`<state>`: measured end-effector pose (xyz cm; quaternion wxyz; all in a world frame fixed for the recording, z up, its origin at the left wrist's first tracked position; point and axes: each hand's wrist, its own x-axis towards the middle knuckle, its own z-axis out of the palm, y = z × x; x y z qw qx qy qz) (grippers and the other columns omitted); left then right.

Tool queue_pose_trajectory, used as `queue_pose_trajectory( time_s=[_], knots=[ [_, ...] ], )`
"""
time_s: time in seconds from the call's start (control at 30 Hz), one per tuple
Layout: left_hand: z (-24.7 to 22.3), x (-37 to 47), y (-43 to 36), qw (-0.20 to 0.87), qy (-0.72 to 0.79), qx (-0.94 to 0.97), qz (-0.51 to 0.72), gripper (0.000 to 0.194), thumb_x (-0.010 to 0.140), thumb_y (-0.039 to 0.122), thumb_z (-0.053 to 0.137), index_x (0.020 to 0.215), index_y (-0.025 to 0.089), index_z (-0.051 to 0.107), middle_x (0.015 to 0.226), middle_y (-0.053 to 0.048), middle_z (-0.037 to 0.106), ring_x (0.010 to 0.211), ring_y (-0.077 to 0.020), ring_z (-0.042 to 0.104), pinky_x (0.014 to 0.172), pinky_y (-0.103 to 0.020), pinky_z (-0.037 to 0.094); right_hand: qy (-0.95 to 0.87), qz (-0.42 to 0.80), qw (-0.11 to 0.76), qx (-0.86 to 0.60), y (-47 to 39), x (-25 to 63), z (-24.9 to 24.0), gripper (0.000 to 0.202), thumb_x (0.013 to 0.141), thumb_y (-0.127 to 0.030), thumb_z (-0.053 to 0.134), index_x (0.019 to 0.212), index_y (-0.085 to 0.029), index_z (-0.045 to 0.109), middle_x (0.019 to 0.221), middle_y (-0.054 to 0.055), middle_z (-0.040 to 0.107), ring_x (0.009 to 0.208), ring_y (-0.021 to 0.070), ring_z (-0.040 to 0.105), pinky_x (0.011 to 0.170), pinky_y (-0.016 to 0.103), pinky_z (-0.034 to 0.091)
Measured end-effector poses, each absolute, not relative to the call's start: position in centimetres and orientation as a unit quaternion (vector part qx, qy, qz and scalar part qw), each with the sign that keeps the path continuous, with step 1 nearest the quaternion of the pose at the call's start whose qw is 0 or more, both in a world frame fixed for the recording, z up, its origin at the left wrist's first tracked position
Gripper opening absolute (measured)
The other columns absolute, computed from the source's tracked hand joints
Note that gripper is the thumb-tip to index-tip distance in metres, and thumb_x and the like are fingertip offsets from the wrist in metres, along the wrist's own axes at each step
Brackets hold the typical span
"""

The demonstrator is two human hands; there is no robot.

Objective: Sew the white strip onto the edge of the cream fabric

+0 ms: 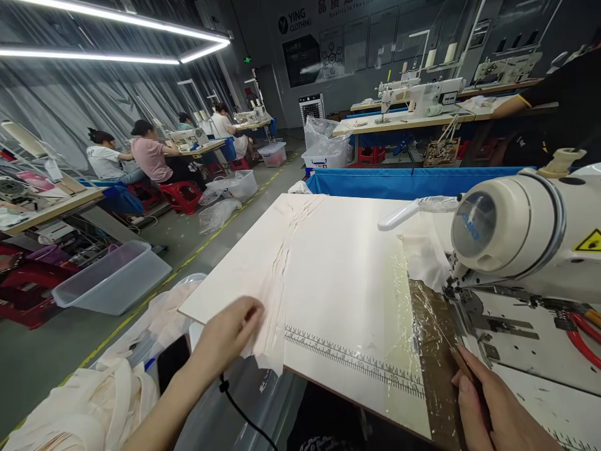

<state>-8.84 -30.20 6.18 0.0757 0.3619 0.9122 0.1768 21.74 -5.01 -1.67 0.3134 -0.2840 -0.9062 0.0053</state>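
Note:
My left hand [230, 332] is at the table's left part, fingers curled, against the edge of thin cream fabric strips [275, 294]. Whether it pinches the fabric is hidden. The strips run in a crinkled line away from me, one end hanging over the front edge. My right hand [488, 401] grips a slim, brownish pointed tool [462, 362], its tip towards the sewing machine [511, 219]; its exact kind is unclear. A piece of white fabric [425, 254] lies beside the machine's needle area. Thread bits cling to the brown tape-covered strip [434, 338] by the machine bed.
A printed ruler [352, 360] crosses the white tabletop [338, 263]. A white-handled item [399, 216] lies at the back. Cream fabric [107, 401] and a phone [173, 362] are at lower left. A blue cloth bin [385, 183] stands behind; several people sit at other machines.

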Motion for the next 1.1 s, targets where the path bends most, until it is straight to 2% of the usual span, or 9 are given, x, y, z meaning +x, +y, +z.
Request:
queue_pose_trajectory(
  time_s=[0.07, 0.17, 0.33, 0.47, 0.6, 0.73, 0.87, 0.97, 1.1],
  knots=[
    [5.3, -11.3, -30.0, 0.004, 0.922, 0.35, 0.166, 0.039, 0.086, 0.055, 0.042, 0.092, 0.021, 0.061, 0.094, -0.008, 0.067, 0.09, -0.0261, 0.063, 0.075, -0.035, 0.048, -0.905, 0.007, 0.308, -0.292, -5.2, 21.6, -1.5, 0.039, 0.102, -0.033, 0.039, 0.131, -0.012, 0.055, 0.105, 0.014, 0.077, 0.076, 0.0269, 0.077, 0.061, 0.033, 0.06],
    [4.5, -13.4, -29.9, 0.026, 0.928, 0.348, 0.135, 0.036, 0.087, 0.051, 0.039, 0.087, 0.022, 0.062, 0.089, -0.006, 0.068, 0.086, -0.0248, 0.064, 0.072, -0.034, 0.047, -0.899, 0.007, 0.3, -0.319, -5.3, 21.5, -1.6, 0.039, 0.101, -0.034, 0.04, 0.132, -0.014, 0.054, 0.101, 0.012, 0.078, 0.069, 0.0259, 0.076, 0.052, 0.032, 0.057],
    [4.7, -14.0, -30.2, 0.025, 0.941, 0.32, 0.111, 0.036, 0.089, 0.047, 0.035, 0.089, 0.024, 0.063, 0.091, -0.004, 0.07, 0.083, -0.0232, 0.065, 0.069, -0.032, 0.045, -0.893, 0.024, 0.302, -0.332, -5.2, 21.8, -1.8, 0.043, 0.101, -0.034, 0.039, 0.138, -0.014, 0.05, 0.108, 0.013, 0.077, 0.08, 0.0267, 0.077, 0.059, 0.03, 0.059],
    [4.6, -14.2, -29.7, 0.002, 0.937, 0.33, 0.118, 0.039, 0.088, 0.053, 0.037, 0.091, 0.023, 0.061, 0.096, -0.007, 0.07, 0.092, -0.0257, 0.065, 0.07, -0.033, 0.047, -0.887, 0.079, 0.294, -0.346, -4.9, 22.2, -1.5, 0.042, 0.099, -0.036, 0.04, 0.136, -0.021, 0.051, 0.116, 0.01, 0.075, 0.086, 0.0262, 0.077, 0.064, 0.03, 0.061],
    [4.4, -14.6, -29.3, 0.015, 0.932, 0.344, 0.114, 0.038, 0.087, 0.05, 0.036, 0.084, 0.022, 0.061, 0.092, -0.007, 0.07, 0.088, -0.0258, 0.065, 0.07, -0.034, 0.047, -0.872, 0.128, 0.295, -0.369, -4.7, 22.6, -1.6, 0.035, 0.096, -0.04, 0.045, 0.123, -0.022, 0.057, 0.097, 0.008, 0.078, 0.066, 0.0248, 0.076, 0.051, 0.028, 0.057],
    [4.9, -15.3, -29.6, 0.027, 0.932, 0.327, 0.151, 0.04, 0.085, 0.053, 0.037, 0.085, 0.024, 0.064, 0.088, -0.004, 0.071, 0.077, -0.0235, 0.065, 0.066, -0.032, 0.046, -0.852, 0.195, 0.289, -0.391, -4.7, 22.7, -1.7, 0.027, 0.094, -0.045, 0.048, 0.105, -0.024, 0.061, 0.071, 0.002, 0.074, 0.048, 0.0222, 0.068, 0.044, 0.028, 0.052],
    [5.8, -15.0, -28.6, -0.001, 0.918, 0.324, 0.229, 0.038, 0.084, 0.055, 0.038, 0.086, 0.023, 0.059, 0.079, -0.002, 0.067, 0.069, -0.0208, 0.061, 0.062, -0.03, 0.045, -0.795, 0.334, 0.296, -0.41, -5.5, 21.9, -0.6, 0.029, 0.093, -0.049, 0.052, 0.103, -0.024, 0.064, 0.077, 0.003, 0.074, 0.061, 0.0205, 0.071, 0.049, 0.024, 0.055],
    [6.4, -12.9, -25.9, 0.056, 0.868, 0.392, 0.301, 0.035, 0.091, 0.053, 0.037, 0.091, 0.023, 0.054, 0.073, 0.0, 0.061, 0.063, -0.0174, 0.057, 0.059, -0.027, 0.045, -0.693, 0.542, 0.283, -0.381, -6.1, 19.8, 1.1, 0.044, 0.096, -0.053, 0.051, 0.126, -0.022, 0.058, 0.087, 0.006, 0.073, 0.071, 0.0203, 0.071, 0.062, 0.028, 0.059],
    [6.3, -7.0, -20.7, 0.171, 0.754, 0.572, 0.274, 0.027, 0.098, 0.035, 0.032, 0.093, 0.021, 0.054, 0.07, 0.0, 0.063, 0.062, -0.0157, 0.058, 0.059, -0.027, 0.045, -0.548, 0.762, 0.166, -0.303, -5.7, 16.1, 2.9, 0.058, 0.096, -0.053, 0.052, 0.146, -0.025, 0.041, 0.118, 0.013, 0.07, 0.093, 0.0225, 0.073, 0.085, 0.041, 0.059]
  ],
)
